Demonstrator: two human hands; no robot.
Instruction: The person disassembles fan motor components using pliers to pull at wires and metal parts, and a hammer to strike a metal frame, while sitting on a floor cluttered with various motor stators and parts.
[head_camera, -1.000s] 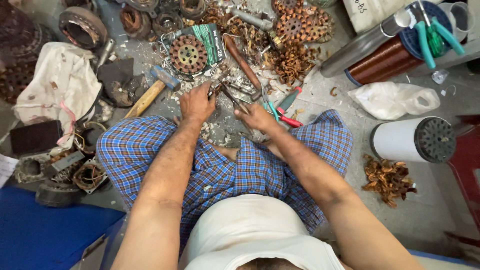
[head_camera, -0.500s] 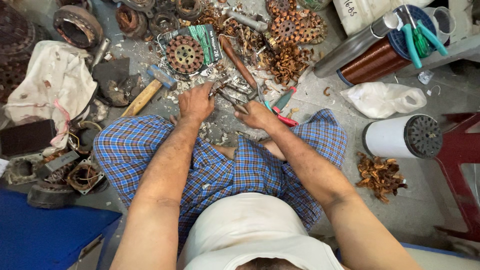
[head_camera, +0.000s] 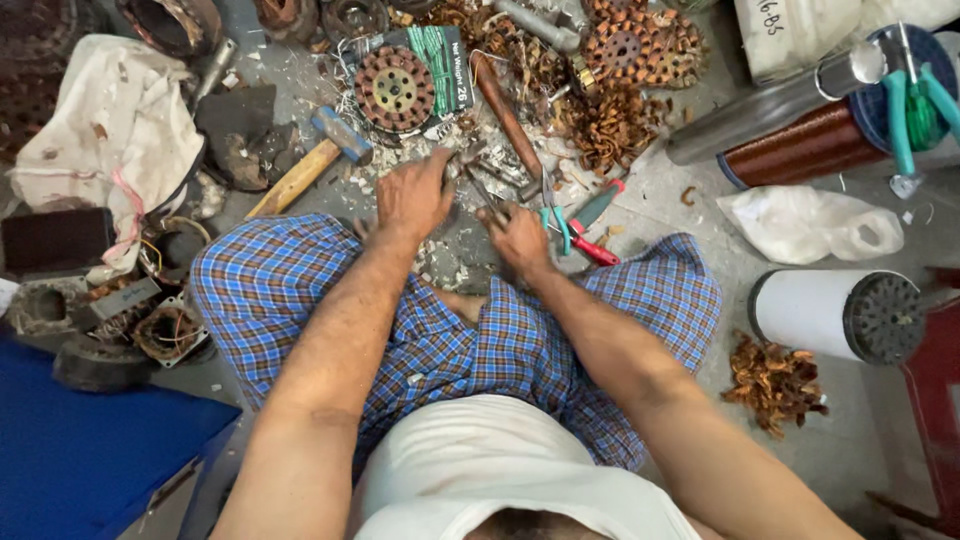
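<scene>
One head-worn view looks steeply down, close over the seated person's lap; floor clutter fills its upper half.

Left hand: your left hand (head_camera: 412, 195) presses on floor scraps (head_camera: 440, 262).
Right hand: your right hand (head_camera: 520, 238) grips a thin metal tool (head_camera: 487, 195).
Nearby: hammer (head_camera: 308, 165), pliers (head_camera: 578, 222).

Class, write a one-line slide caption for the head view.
Seated on the floor, left hand and right hand work small metal parts between hammer and pliers.
</scene>
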